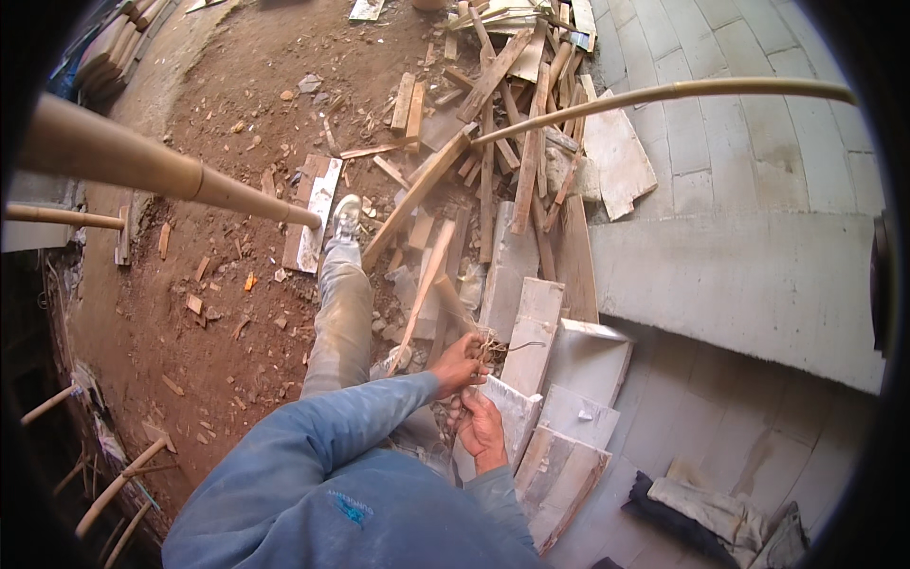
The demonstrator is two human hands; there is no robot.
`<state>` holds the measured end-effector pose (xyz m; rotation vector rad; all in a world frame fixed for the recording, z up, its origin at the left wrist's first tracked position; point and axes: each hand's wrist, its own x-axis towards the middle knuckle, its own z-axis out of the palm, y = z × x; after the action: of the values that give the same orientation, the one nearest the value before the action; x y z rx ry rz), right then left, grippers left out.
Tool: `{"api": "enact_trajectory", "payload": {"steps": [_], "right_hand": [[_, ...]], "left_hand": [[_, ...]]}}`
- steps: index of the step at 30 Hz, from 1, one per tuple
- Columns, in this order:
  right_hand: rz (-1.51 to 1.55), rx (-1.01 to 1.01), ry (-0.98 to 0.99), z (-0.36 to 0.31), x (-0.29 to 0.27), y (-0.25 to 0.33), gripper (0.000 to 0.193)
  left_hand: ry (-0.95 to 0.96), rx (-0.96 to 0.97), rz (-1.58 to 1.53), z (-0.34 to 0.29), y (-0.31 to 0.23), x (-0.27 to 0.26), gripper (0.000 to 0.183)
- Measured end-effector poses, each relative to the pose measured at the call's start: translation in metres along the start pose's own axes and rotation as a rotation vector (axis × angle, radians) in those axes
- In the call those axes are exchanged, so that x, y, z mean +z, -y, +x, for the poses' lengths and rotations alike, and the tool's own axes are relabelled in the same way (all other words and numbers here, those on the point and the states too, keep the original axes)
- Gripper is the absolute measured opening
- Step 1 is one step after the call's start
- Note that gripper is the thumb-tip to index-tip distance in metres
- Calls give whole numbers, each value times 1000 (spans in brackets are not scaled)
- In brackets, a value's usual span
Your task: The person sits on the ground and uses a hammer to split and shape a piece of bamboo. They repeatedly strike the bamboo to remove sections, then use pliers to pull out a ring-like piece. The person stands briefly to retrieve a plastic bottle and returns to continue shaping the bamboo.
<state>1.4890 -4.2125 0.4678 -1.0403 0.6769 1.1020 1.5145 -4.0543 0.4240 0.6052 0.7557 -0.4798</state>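
My left hand [459, 364] is closed, its fingers pinching at a small tangle of thin brown strands [495, 347] that looks like wire or cord. One strand sticks out to the right over a pale plank. Just below it, my right hand [482, 429] has its fingers curled in a pinch close to the left hand. Whatever those fingers hold is hidden or too small to make out. Under the hands lie whitish-faced boards [512, 403], stacked in steps. A narrow split piece of wood [427, 284] leans up beside my left hand.
Scrap timber [517, 104] is heaped ahead. A thick bamboo pole [190, 175] stands on a board at left; a thinner pole [664, 92] crosses at upper right. Grey block walling [739, 266] runs along the right, with dark cloth [678, 517] lower down. Wood chips litter the reddish dirt [237, 313].
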Motion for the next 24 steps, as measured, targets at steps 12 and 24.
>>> {"api": "enact_trajectory", "payload": {"steps": [12,24], "right_hand": [[23,-154,-511,121,109,142,21],[-859,-389,-942,313,170,395,42]], "left_hand": [[461,-19,983,176,-251,-134,48],[-1012,371,-229,-41,-608,-513,59]]}}
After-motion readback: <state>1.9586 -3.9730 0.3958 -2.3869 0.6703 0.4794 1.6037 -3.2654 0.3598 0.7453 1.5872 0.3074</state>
